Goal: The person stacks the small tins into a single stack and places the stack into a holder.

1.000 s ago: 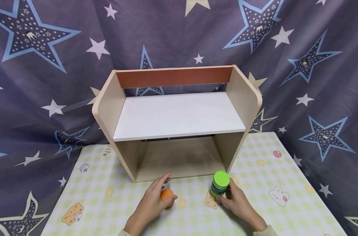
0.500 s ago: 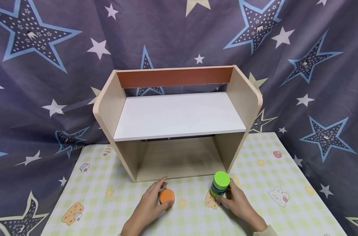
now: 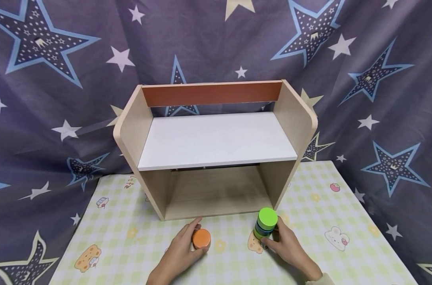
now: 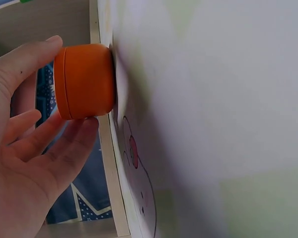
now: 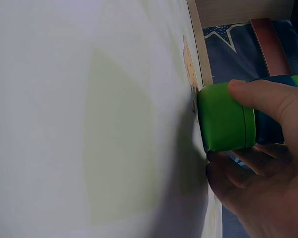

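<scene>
A small orange round container (image 3: 201, 239) with a seam near its top stands on the checked tablecloth, before the shelf. My left hand (image 3: 180, 250) is around its left side; in the left wrist view the thumb (image 4: 39, 53) touches one side and the fingertips (image 4: 89, 130) the opposite side. To the right, a stack of round green and dark blue containers (image 3: 267, 218) stands upright near the shelf's front right corner. My right hand (image 3: 288, 244) grips its lower part, with the thumb (image 5: 256, 94) on one side and curled fingers on the other, partly hidden.
A wooden two-level shelf (image 3: 216, 138) with a white upper board and a reddish back rail stands behind both hands. Under everything lies a pale green checked tablecloth (image 3: 112, 237) with cartoon prints. Behind hangs a dark curtain (image 3: 209, 39) with stars.
My left hand has shifted slightly down and left, its thumb sliding off the orange container's top, so more of the container shows. The right hand and the stack have stayed put.
</scene>
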A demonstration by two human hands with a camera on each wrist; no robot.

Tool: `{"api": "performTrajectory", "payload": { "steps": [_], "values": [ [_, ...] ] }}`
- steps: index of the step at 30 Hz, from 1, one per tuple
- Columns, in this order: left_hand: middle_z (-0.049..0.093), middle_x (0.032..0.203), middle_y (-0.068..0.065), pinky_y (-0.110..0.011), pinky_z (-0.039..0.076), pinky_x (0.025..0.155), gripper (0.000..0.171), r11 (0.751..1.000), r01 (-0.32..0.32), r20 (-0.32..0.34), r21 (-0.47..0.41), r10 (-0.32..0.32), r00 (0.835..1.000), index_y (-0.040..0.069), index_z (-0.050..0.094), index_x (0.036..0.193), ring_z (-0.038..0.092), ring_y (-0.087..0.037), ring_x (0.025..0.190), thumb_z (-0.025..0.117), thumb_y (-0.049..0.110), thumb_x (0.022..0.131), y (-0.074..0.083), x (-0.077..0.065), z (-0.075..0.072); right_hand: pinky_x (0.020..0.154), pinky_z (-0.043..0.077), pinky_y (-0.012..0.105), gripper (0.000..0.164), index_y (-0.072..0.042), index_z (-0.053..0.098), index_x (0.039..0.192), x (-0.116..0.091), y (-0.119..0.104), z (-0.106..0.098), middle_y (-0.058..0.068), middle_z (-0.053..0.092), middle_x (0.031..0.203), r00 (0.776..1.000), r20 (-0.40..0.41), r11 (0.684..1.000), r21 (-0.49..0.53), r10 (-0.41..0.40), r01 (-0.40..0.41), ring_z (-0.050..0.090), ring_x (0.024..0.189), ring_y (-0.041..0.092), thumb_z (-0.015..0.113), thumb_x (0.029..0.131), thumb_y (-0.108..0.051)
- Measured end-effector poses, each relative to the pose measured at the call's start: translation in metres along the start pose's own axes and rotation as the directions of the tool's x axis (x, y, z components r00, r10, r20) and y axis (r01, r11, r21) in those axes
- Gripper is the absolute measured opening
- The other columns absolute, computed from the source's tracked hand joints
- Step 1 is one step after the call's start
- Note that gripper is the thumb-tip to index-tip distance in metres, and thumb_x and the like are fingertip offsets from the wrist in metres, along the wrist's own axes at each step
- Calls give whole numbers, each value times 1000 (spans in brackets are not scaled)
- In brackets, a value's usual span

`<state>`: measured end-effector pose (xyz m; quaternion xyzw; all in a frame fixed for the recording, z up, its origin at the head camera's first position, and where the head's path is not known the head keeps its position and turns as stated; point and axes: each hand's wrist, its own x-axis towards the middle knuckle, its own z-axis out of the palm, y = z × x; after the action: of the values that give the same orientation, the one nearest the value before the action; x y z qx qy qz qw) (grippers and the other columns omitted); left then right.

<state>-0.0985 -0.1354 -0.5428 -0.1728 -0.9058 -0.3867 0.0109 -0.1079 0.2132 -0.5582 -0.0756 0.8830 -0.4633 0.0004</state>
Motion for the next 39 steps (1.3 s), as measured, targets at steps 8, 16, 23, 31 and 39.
{"api": "performTrajectory", "payload": {
  "steps": [8,16,23,31,39],
  "values": [
    [60,128,-8,-45,53,94,89,999,-8,6,37,8,1000,9,41,151,60,-19,112,89,19,77,-1,-3,2,101,47,47,71,-7,46,141,0,0,0,7,62,126,1000,8,1000,4,19,-19,60,118,24,84,81,-8],
    [58,128,-10,-45,53,93,90,999,-13,5,34,13,1000,7,39,152,61,-21,112,89,13,77,-3,-4,2,102,47,48,71,-6,47,141,0,-1,0,7,62,127,1000,6,1000,5,18,-18,59,118,25,84,81,-8],
    [58,125,-5,-44,54,92,91,1000,-5,4,24,5,1000,7,40,151,60,-19,111,90,13,76,-3,-3,2,100,48,49,70,-6,48,140,0,-1,0,7,63,125,1000,-11,1000,-9,-12,12,60,116,26,85,81,-7],
    [59,122,-3,-41,54,91,90,999,-20,-7,32,20,1000,7,41,150,60,-17,109,90,14,76,-3,-3,2,101,47,49,70,-7,47,141,0,-1,1,7,63,126,1000,-3,1000,-1,7,-7,60,118,26,84,81,-8],
    [59,121,0,-41,54,92,89,1000,-11,-9,18,11,1000,8,42,150,60,-16,110,90,19,76,0,0,1,101,47,49,70,-7,47,141,0,-1,0,7,62,127,1000,2,1000,1,8,-8,59,118,26,85,81,-10]
  ]
}}
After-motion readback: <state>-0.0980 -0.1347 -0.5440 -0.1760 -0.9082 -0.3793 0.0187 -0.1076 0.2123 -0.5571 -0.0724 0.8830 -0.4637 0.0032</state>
